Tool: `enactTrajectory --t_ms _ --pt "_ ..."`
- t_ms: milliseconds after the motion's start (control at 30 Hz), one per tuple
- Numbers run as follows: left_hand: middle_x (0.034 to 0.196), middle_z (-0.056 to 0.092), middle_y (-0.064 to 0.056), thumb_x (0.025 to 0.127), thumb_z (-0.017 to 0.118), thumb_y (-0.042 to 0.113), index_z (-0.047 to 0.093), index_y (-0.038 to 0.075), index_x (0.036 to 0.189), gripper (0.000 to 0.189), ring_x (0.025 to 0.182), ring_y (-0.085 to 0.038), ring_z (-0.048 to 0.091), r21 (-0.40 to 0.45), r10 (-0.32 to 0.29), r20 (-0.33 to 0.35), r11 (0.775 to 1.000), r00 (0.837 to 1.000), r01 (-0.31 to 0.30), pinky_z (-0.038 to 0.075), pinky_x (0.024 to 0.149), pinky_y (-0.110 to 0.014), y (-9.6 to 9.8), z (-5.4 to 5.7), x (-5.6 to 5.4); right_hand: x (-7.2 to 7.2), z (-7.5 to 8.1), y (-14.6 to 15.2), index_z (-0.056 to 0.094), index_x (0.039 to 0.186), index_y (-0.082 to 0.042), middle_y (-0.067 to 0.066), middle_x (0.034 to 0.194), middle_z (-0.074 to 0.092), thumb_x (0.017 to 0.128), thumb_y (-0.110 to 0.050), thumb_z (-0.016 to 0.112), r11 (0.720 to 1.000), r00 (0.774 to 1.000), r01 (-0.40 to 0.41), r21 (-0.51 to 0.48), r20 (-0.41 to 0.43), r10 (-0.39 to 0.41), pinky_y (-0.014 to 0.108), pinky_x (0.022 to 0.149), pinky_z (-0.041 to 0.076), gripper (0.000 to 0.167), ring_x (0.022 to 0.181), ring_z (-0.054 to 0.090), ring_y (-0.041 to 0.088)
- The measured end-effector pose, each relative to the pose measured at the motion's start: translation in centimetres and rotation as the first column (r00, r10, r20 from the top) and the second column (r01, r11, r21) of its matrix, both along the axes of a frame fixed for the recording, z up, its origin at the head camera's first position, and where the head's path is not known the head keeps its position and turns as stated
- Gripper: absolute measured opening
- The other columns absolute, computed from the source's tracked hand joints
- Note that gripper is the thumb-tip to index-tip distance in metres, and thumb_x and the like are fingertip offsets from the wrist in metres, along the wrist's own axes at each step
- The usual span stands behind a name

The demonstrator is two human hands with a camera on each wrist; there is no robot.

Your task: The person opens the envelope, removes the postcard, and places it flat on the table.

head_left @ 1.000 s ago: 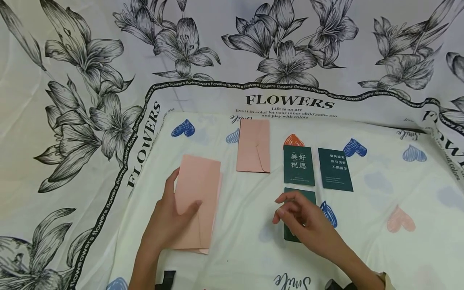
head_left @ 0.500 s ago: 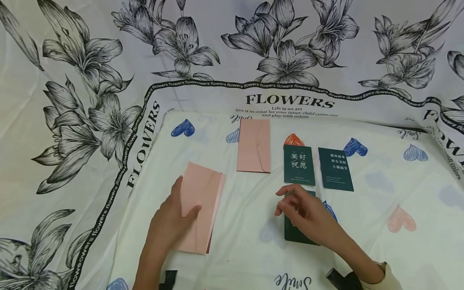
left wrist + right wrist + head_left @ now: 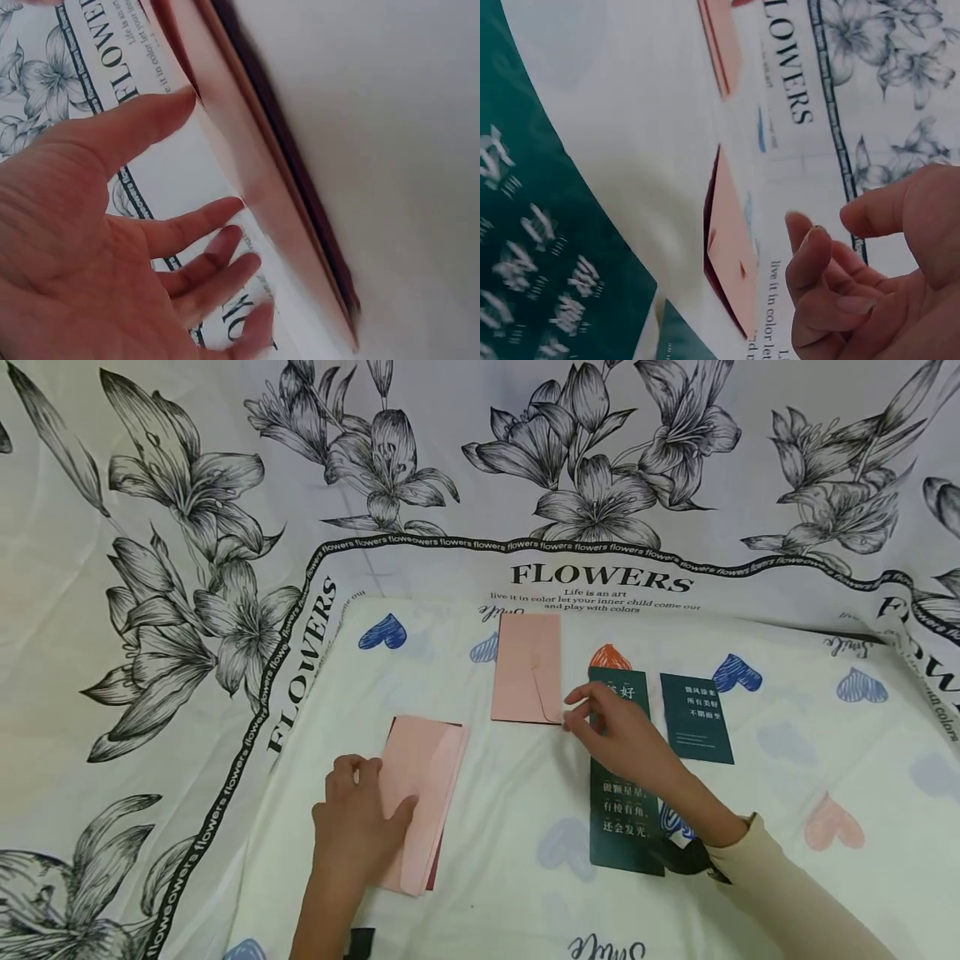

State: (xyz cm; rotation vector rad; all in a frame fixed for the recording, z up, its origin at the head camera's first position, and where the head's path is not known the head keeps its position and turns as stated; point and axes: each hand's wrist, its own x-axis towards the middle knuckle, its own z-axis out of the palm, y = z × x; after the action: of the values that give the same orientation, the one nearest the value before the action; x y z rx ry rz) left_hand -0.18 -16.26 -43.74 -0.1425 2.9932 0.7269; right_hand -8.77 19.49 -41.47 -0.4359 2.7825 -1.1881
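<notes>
Floral cloth [image 3: 450, 443]: spreads across the far and left sides, black lily print, border lettered FLOWERS. Heart-print sheet [image 3: 510, 843]: the work surface, pale. Pink stack [image 3: 432, 781]: envelopes on the near left of the sheet, slightly tilted, layers fanned at the right edge, dark red showing along top and lower right. Left hand [image 3: 360, 822]: at the stack's left side, thumb over its face, fingers spread and relaxed; firmness of contact cannot be told. Right hand [image 3: 618, 731]: above the green cards, fingers loosely bent, holding nothing, fingertips near the lone envelope's lower right corner. Lone envelope [image 3: 521, 668]: pink, flat, beyond the stack. Lower card [image 3: 626, 814]: green, white characters. Upper card [image 3: 633, 682]: partly hidden by the right hand. Right card [image 3: 697, 722]: just beside it, slightly tilted
</notes>
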Motion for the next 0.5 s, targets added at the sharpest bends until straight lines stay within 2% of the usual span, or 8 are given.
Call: enactTrajectory --t_ms 133,267,333,500 --pt "0.143 0.040 -0.022 0.096 0.076 0.037 0.053 -0.001 0.141 0.063 0.139 -0.044 0.033 -0.027 0.006 -0.010 1.000 1.000 -0.006 0.036 0.085 -0.067 0.6 -0.2 0.2 -2.5 -0.5 -1.0 0.056 0.136 -0.007 0.009 0.114 0.074 0.107 -0.033 0.064 0.989 0.998 0.053 0.136 -0.027 -0.050 0.034 0.057 0.051 0.040 0.071 0.064 0.016" --pt "0.142 0.046 -0.022 0.096 0.077 0.034 0.055 -0.001 0.141 0.061 0.137 -0.043 0.037 -0.023 0.000 -0.039 1.000 0.999 -0.001 0.035 0.089 -0.065 1.0 -0.2 0.3 -4.4 -1.6 -1.6 0.050 0.143 -0.002 0.013 0.112 0.074 0.105 -0.042 0.063 0.965 0.994 0.105 0.242 0.004 -0.109 0.035 0.054 0.051 0.056 0.067 0.064 0.018" --pt "0.140 0.049 -0.022 0.096 0.078 0.032 0.056 0.000 0.140 0.059 0.136 -0.042 0.040 -0.020 -0.004 -0.053 1.000 0.999 0.003 0.034 0.091 -0.065 1.1 -0.1 0.4 -5.2 -2.1 -2.0 0.048 0.146 -0.001 0.012 0.106 0.073 0.104 -0.046 0.064 0.956 0.989 0.127 0.263 0.034 -0.141 0.034 0.052 0.049 0.064 0.064 0.063 0.019" --pt "0.137 0.052 -0.021 0.096 0.076 0.031 0.056 0.001 0.140 0.056 0.136 -0.042 0.042 -0.013 -0.001 -0.118 1.000 0.993 0.000 0.030 0.090 -0.063 1.3 0.2 0.4 -6.4 -2.7 -3.0 0.039 0.154 0.004 0.008 0.074 0.063 0.100 -0.049 0.068 0.949 0.986 0.131 0.287 0.063 -0.155 0.031 0.043 0.037 0.081 0.053 0.056 0.021"
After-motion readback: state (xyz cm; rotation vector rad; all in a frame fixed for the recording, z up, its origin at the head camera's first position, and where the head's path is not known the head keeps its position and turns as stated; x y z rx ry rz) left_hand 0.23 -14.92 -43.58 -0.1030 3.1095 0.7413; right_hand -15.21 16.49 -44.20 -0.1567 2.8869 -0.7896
